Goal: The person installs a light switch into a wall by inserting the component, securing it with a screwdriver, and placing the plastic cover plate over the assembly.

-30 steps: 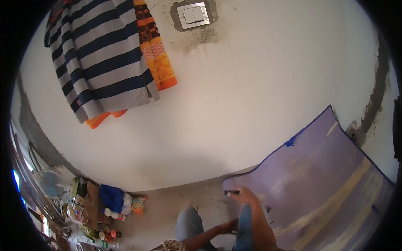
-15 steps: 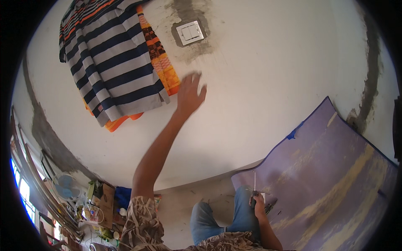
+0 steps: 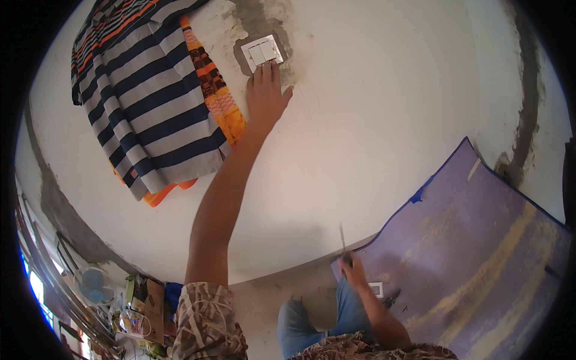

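Observation:
My left hand (image 3: 266, 99) is raised against the white wall, fingers stretched out, with the fingertips at the lower edge of a white wall switch plate (image 3: 262, 53). Grey plaster surrounds that plate. Low on the right, my right hand (image 3: 354, 271) is closed round the dark handle of a screwdriver (image 3: 342, 240), whose thin shaft points up and is slightly blurred. A striped shirt (image 3: 159, 102) in grey and navy hangs just left of my left hand, over an orange patterned cloth (image 3: 222, 99).
A purple mat (image 3: 456, 240) with worn yellow patches leans at the right. On it, near my right forearm, lie a white frame (image 3: 376, 289) and small dark tools (image 3: 391, 299). At lower left are a fan (image 3: 94, 285), a cardboard box (image 3: 155, 306) and clutter.
My left hand has moved up and slightly left to the switch plate. My right hand has lifted the screwdriver up and left, uncovering more of the white frame.

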### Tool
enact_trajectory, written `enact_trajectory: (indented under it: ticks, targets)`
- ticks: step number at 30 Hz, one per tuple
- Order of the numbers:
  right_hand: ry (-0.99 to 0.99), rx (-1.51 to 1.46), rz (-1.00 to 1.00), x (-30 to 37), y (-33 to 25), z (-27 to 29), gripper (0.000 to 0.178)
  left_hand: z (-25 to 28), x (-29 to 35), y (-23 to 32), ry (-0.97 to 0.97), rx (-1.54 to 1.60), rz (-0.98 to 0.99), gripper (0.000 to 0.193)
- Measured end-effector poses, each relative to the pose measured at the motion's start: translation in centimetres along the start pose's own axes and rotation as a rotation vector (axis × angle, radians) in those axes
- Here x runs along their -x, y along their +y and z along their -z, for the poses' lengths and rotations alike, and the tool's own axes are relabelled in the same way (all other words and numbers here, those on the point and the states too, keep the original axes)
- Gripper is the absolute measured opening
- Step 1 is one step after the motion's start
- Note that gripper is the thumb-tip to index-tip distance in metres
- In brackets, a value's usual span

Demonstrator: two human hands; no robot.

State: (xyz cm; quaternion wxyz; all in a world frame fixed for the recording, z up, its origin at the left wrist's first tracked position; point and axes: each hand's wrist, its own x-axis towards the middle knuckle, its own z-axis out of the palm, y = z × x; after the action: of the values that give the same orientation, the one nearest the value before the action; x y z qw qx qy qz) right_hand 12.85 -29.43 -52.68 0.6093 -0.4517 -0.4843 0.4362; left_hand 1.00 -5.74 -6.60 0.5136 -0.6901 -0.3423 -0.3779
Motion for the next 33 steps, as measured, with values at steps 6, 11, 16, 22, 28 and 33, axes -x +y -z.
enact_trajectory:
  ticks: [6, 11, 16, 22, 28, 33]
  targets:
    - [0.172, 0.147, 0.665, -18.5, -26.6, -3.6, 0.034, 3.2, -2.1, -5.6, 0.056, 0.142, 0.133, 0.053]
    - [0.39, 0.277, 0.793, -31.8, -41.3, -6.1, 0.04, 2.8, -3.5, -5.9, -0.031, 0.097, 0.179, 0.064]
    - [0.357, 0.459, 0.64, -34.4, -42.6, -7.1, 0.043, 2.6, -3.1, -6.8, -0.082, 0.089, 0.237, 0.067]
    - [0.303, 0.511, 0.549, -34.7, -43.0, -6.7, 0.046, 1.7, -2.2, -6.8, 0.008, 0.101, 0.19, 0.073]
    - [0.39, 0.582, 0.615, -34.7, -43.8, -6.7, 0.048, 1.0, -2.9, -7.2, 0.031, 0.08, 0.206, 0.082]
    - [0.422, 0.52, 0.625, -34.4, -42.1, -6.9, 0.046, 3.2, -4.4, -6.6, -0.109, 0.045, 0.274, 0.085]
